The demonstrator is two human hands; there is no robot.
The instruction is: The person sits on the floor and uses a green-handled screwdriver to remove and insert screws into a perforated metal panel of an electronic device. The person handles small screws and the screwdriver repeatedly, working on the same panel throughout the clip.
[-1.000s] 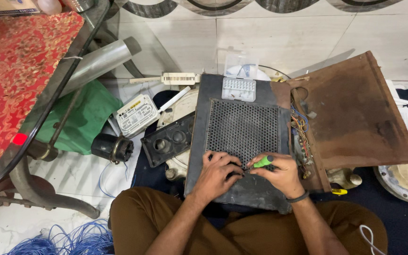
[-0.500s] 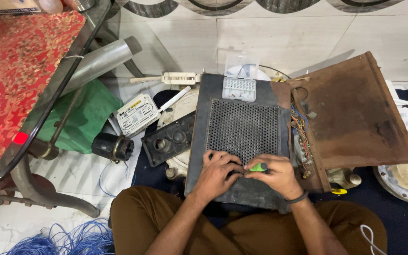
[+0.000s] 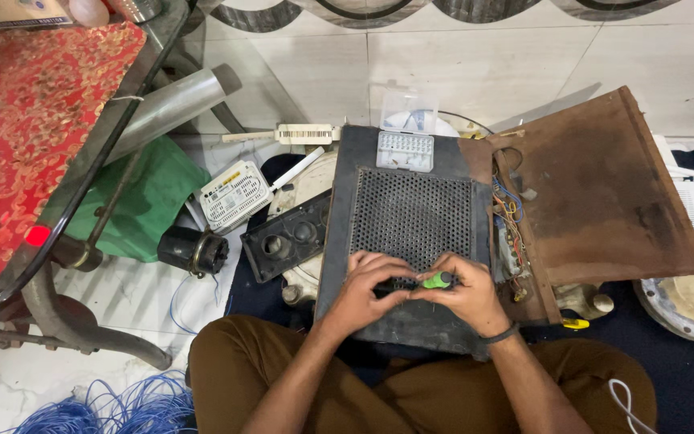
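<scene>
Both hands, left (image 3: 367, 289) steadying and right (image 3: 463, 293) gripping a green-handled screwdriver (image 3: 437, 280), work the black perforated metal panel (image 3: 407, 217), which remains fitted.

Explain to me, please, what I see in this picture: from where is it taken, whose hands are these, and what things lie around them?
The camera sits on a person's head and looks down, so the two bare hands are that person's own; they sit on the floor. Both hands meet on a dark metal panel with a perforated grille. The right hand holds a small green-handled screwdriver; the left hand steadies its front end against the panel. On the panel's far edge lies a clear plastic box of small parts. Right of it stands open a rusty brown metal cover with coloured wires inside. To the left lie a white ventilated plastic box and a green cloth.
</scene>
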